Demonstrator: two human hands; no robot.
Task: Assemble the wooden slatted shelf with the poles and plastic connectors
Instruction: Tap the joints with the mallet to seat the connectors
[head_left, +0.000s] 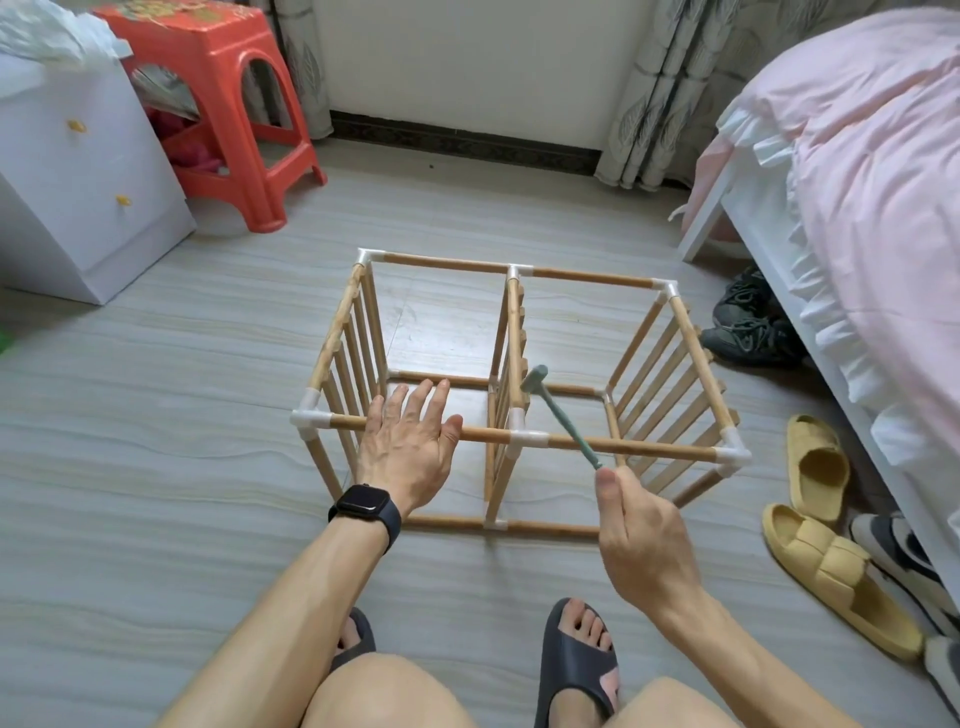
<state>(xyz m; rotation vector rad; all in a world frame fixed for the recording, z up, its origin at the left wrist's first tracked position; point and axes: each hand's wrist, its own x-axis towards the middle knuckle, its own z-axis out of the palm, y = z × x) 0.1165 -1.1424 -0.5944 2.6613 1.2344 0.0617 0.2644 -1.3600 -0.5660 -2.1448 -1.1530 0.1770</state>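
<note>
Poles tan wood; connectors white. Hammer grey-green. Watch black. Stool orange-red. Cabinet white, knobs yellow. Bedding pink. Slippers yellow. Floor grey, wavy streaks. Curtains grey, leaf pattern.

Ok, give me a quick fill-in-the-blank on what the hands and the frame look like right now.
1. The right hand grips a small green ____ by its handle.
2. The left hand rests open on the near top ____ of the shelf frame.
3. The poles are joined by ____ plastic connectors.
4. The left wrist wears a black ____.

Missing words: hammer; pole; white; watch.
</note>
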